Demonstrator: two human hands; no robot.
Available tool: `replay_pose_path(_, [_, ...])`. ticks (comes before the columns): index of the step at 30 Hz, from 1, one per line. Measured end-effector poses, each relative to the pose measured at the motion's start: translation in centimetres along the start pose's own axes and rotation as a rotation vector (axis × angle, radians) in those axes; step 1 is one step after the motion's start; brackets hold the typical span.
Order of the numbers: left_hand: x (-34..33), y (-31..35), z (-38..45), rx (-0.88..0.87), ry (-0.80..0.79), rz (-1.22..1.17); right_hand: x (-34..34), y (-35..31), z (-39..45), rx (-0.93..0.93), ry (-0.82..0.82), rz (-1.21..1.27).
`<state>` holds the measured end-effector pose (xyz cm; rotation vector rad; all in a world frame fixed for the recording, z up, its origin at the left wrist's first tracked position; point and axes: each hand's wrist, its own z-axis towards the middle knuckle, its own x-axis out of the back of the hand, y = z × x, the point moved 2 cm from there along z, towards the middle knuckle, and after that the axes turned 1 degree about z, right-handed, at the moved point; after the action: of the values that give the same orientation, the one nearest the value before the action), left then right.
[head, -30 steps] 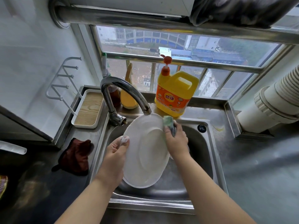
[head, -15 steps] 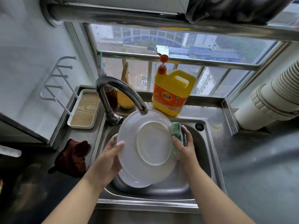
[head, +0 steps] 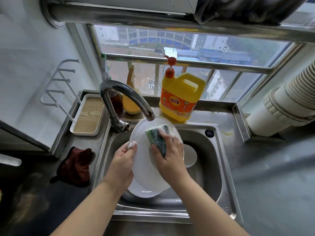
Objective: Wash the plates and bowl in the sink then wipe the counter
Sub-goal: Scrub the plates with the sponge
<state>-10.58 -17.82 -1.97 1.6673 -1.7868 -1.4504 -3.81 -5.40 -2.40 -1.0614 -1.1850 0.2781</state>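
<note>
I am judging the task to be in its early washing stage: I am scrubbing the white plate (head: 144,160), which is standing tilted over the sink (head: 213,167) in the centre of the frame, just under the tap (head: 126,97) spout. My left hand (head: 121,163) is gripping the plate's left rim, thumb on the face, with soap foam on the thumb tip. My right hand (head: 167,154) is pressing a green sponge (head: 157,137) flat against the upper part of the plate, fingers curled over its edge.

A second white plate (head: 143,191) is lying in the sink basin below the first, its lower rim peeking out. To the right of my right hand a pale rounded piece (head: 190,156) is showing in the basin; it may be the bowl, but I cannot tell for sure. No water is visibly running, so rinsing looks not yet done, and wiping the table (head: 272,176) is still ahead.

Counting: two plates for certain, one possible bowl, one sponge, one yellow dish-soap jug (head: 180,96) at the window sill upper centre, one dark red cloth (head: 75,166) on the table at lower left, one white tray (head: 88,114) with a wooden insert left of the tap.
</note>
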Motion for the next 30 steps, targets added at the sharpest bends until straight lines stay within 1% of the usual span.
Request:
replay_pose_path(3, [0.4,0.7,0.3,-0.003,0.028,-0.057,-0.8,0.2,-2.0,0.124,-0.060,-0.030])
replay_pose_path(6, [1.1,1.6,0.3,-0.009,0.057,-0.088,-0.9,2.5,-3.4,0.161,-0.096,-0.071])
replay_pose_path(7, [1.4,1.7,0.3,-0.009,0.066,-0.095,-0.5,3.5,-3.6,0.146,-0.076,-0.080])
replay_pose_path(11, [1.7,1.3,-0.1,0.021,0.081,-0.097,1.3,6.0,-2.3,-0.013,0.014,-0.092])
replay_pose_path(15, [1.2,0.6,-0.3,0.032,0.089,-0.083,1.8,4.7,1.2,-0.082,0.063,-0.130])
replay_pose_path(17, [1.0,0.5,-0.3,0.033,0.074,-0.068,1.4,3.3,2.4,-0.123,0.043,-0.121])
replay_pose_path(18, [0.9,0.5,-0.3,0.034,0.060,-0.054,1.0,2.5,2.6,-0.112,0.030,-0.091])
replay_pose_path(20, [0.9,0.1,-0.3,0.038,0.042,-0.049,-0.1,0.5,2.2,-0.022,0.004,-0.024])
replay_pose_path(22, [1.0,-0.1,-0.3,0.043,0.051,-0.091,-1.1,-0.4,0.7,0.062,-0.057,0.010])
replay_pose_path(25, [1.8,-0.2,-0.2,0.055,0.095,-0.129,-1.2,0.8,-2.0,0.147,-0.140,-0.023])
replay_pose_path(27, [2.6,-0.4,-0.3,0.069,0.130,-0.118,-0.4,3.0,-3.5,0.145,-0.137,-0.063])
replay_pose_path(30, [3.2,-0.6,-0.4,0.095,0.141,-0.089,1.3,6.5,-3.5,0.014,-0.082,-0.111])
